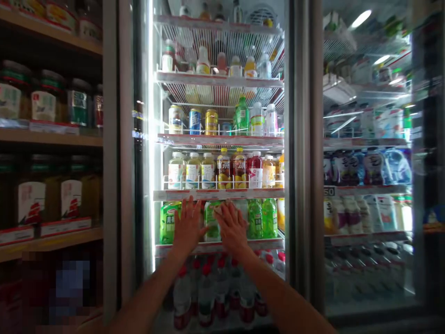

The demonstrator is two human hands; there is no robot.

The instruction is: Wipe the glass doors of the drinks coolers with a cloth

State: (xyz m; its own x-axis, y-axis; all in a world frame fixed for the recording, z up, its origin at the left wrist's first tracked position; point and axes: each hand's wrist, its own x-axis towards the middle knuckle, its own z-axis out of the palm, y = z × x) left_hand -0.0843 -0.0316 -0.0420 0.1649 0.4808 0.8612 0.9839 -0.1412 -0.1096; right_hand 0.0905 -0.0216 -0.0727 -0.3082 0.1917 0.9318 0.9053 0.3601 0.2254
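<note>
My left hand (187, 228) is raised with its fingers spread, palm toward the glass door of a lit drinks fridge; it holds nothing. To its right, my right hand (232, 228) lies over a pale cloth (217, 211), its fingers pressing it toward the glass. Only small edges of the cloth show past the fingers. Behind both hands, large green drink bottles (256, 218) stand on a shelf, partly hidden by them. Just above the fingertips runs a shelf edge (208, 195) with price labels.
Higher fridge shelves hold cans (211, 122) and tea bottles (224, 169). Red-capped bottles (206, 294) stand at the bottom. A metal door frame (301, 139) separates another glass-fronted fridge section at right. Wooden shelves (52, 239) with jars (44, 97) are at left.
</note>
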